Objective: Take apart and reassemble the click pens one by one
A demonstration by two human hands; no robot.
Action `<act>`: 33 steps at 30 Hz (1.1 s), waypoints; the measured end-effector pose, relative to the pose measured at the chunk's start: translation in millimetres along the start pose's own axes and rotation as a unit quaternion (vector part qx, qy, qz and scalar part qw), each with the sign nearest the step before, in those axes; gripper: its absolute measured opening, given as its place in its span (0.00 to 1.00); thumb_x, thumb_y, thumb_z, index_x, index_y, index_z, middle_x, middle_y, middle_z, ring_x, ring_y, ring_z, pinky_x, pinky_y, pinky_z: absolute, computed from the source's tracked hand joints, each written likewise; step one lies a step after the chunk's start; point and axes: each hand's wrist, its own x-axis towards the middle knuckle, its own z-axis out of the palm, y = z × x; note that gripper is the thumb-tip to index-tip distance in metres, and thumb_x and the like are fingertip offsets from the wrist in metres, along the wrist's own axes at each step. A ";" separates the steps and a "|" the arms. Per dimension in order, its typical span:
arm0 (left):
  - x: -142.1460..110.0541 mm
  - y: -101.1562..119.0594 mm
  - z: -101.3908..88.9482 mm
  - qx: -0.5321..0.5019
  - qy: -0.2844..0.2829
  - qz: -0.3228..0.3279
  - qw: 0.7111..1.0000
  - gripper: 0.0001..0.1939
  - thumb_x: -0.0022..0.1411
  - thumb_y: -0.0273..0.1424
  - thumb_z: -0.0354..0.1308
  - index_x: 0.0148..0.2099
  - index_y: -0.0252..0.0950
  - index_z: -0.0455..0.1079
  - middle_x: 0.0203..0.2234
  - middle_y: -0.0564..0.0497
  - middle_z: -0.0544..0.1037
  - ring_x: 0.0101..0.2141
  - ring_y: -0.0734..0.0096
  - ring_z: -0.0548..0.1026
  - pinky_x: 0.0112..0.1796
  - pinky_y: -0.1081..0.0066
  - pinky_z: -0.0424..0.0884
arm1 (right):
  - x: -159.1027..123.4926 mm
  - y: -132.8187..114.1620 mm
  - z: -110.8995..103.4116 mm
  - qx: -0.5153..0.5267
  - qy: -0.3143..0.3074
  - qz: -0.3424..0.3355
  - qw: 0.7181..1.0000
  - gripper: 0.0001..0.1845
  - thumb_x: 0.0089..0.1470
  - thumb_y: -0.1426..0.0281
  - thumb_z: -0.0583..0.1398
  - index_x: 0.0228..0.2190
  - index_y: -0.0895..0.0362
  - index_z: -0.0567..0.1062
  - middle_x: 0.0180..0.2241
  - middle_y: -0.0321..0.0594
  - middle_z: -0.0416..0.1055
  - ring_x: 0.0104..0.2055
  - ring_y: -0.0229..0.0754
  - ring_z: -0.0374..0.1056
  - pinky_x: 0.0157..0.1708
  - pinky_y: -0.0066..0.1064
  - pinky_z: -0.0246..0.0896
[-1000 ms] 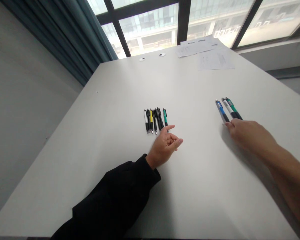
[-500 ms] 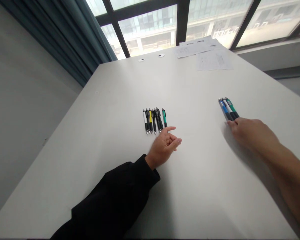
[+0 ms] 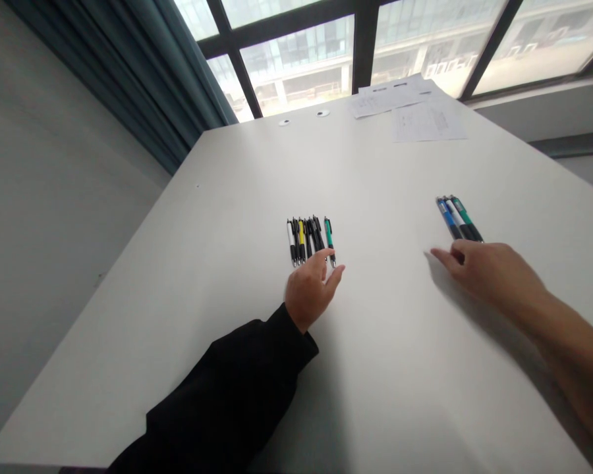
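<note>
Left hand (image 3: 307,294) in black sleeve (image 3: 222,388): fingers (image 3: 326,276) apart, holding nothing, tips at near end of row of slim black, white, yellow and green retractable pens (image 3: 309,240) lying side by side on white tabletop (image 3: 375,368); contact cannot be told. Right hand (image 3: 494,273): fingers (image 3: 445,257) loosely apart, empty, just below tight group of blue, white and green pens (image 3: 458,218). Printed white papers (image 3: 429,122) at far edge.

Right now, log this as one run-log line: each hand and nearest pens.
left hand: open, over pen row | right hand: open, just below blue, white and teal pens
</note>
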 end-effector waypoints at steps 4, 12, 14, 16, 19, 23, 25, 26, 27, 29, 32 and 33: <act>3.5 -0.4 0.4 0.183 0.010 0.064 0.981 0.20 0.68 0.38 0.61 0.56 0.30 0.72 0.38 0.43 0.73 0.39 0.58 0.69 0.43 0.61 0.69 | -6.6 -9.1 10.8 0.051 0.060 -0.117 0.990 0.26 0.64 0.51 0.54 0.20 0.53 0.66 0.17 0.40 0.65 0.22 0.43 0.60 0.28 0.36 0.48; 1.9 2.9 3.7 0.182 0.012 0.063 0.981 0.11 0.63 0.35 0.67 0.45 0.35 0.79 0.47 0.40 0.72 0.45 0.52 0.64 0.44 0.57 0.65 | -8.3 -13.2 16.6 0.126 0.067 -0.215 0.966 0.28 0.65 0.50 0.53 0.19 0.52 0.62 0.16 0.36 0.62 0.20 0.41 0.57 0.27 0.34 0.47; 2.0 1.7 4.5 0.168 0.019 0.075 0.983 0.07 0.62 0.33 0.67 0.42 0.35 0.80 0.47 0.40 0.73 0.44 0.52 0.64 0.43 0.56 0.65 | -9.6 -15.4 15.1 0.126 0.055 -0.223 0.965 0.27 0.65 0.51 0.53 0.19 0.52 0.63 0.16 0.36 0.62 0.20 0.41 0.58 0.27 0.34 0.47; 2.4 0.5 5.6 0.149 0.020 0.080 0.985 0.05 0.63 0.31 0.66 0.38 0.35 0.79 0.46 0.41 0.74 0.44 0.53 0.64 0.43 0.56 0.65 | -10.9 -17.2 13.8 0.126 0.050 -0.228 0.964 0.27 0.65 0.51 0.54 0.19 0.52 0.63 0.16 0.36 0.63 0.21 0.41 0.58 0.27 0.34 0.47; 2.8 -0.2 7.0 0.111 0.024 0.077 0.991 0.04 0.64 0.27 0.63 0.35 0.35 0.78 0.44 0.42 0.75 0.44 0.55 0.65 0.44 0.56 0.65 | -11.8 -18.6 12.6 0.134 0.045 -0.233 0.962 0.27 0.65 0.51 0.54 0.19 0.52 0.63 0.16 0.36 0.62 0.20 0.41 0.58 0.26 0.34 0.47; 1.5 3.2 6.0 0.012 0.022 0.078 0.997 0.04 0.64 0.24 0.62 0.36 0.36 0.78 0.40 0.45 0.77 0.42 0.59 0.68 0.46 0.57 0.66 | -11.2 -19.1 13.1 0.213 0.048 -0.206 0.954 0.19 0.64 0.53 0.57 0.29 0.53 0.72 0.21 0.37 0.71 0.22 0.42 0.64 0.27 0.33 0.54; 0.1 6.0 3.9 -0.059 0.004 0.088 0.994 0.03 0.63 0.24 0.63 0.37 0.36 0.78 0.38 0.46 0.77 0.42 0.61 0.70 0.47 0.58 0.67 | -10.8 -19.3 13.8 0.266 0.054 -0.190 0.944 0.17 0.62 0.55 0.59 0.44 0.54 0.75 0.29 0.40 0.77 0.23 0.42 0.67 0.29 0.34 0.59; -0.6 7.3 2.5 -0.093 -0.006 0.088 0.992 0.03 0.62 0.24 0.64 0.37 0.36 0.77 0.38 0.47 0.77 0.42 0.62 0.71 0.47 0.59 0.67 | -10.7 -19.3 14.2 0.282 0.057 -0.190 0.939 0.19 0.62 0.57 0.59 0.48 0.55 0.74 0.32 0.41 0.79 0.24 0.42 0.68 0.29 0.34 0.61; -1.0 8.2 0.9 -0.123 -0.014 0.083 0.989 0.03 0.62 0.24 0.64 0.37 0.36 0.77 0.38 0.47 0.77 0.42 0.63 0.72 0.48 0.59 0.68 | -10.6 -19.3 14.5 0.289 0.058 -0.195 0.936 0.18 0.62 0.58 0.59 0.48 0.55 0.75 0.34 0.42 0.79 0.25 0.42 0.68 0.29 0.35 0.61; -1.2 8.7 -2.8 -0.171 -0.025 0.064 0.983 0.02 0.62 0.24 0.64 0.36 0.36 0.77 0.38 0.48 0.77 0.42 0.64 0.73 0.46 0.61 0.69 | -10.5 -19.2 14.6 0.289 0.065 -0.204 0.933 0.14 0.62 0.60 0.58 0.43 0.55 0.78 0.35 0.43 0.79 0.26 0.43 0.69 0.29 0.35 0.62; 0.7 6.2 -8.4 -0.230 -0.040 0.025 0.972 0.01 0.62 0.27 0.64 0.36 0.36 0.77 0.39 0.47 0.77 0.39 0.67 0.74 0.39 0.67 0.70 | -10.4 -18.9 14.0 0.298 0.082 -0.200 0.930 0.12 0.61 0.62 0.59 0.39 0.55 0.80 0.34 0.43 0.78 0.26 0.42 0.69 0.29 0.35 0.62; 1.6 4.8 -9.8 -0.246 -0.045 0.016 0.968 0.01 0.62 0.27 0.64 0.37 0.36 0.77 0.39 0.47 0.77 0.38 0.68 0.74 0.37 0.68 0.70 | -10.4 -18.8 13.4 0.307 0.087 -0.200 0.926 0.11 0.61 0.63 0.60 0.39 0.55 0.80 0.33 0.43 0.78 0.26 0.42 0.69 0.28 0.34 0.62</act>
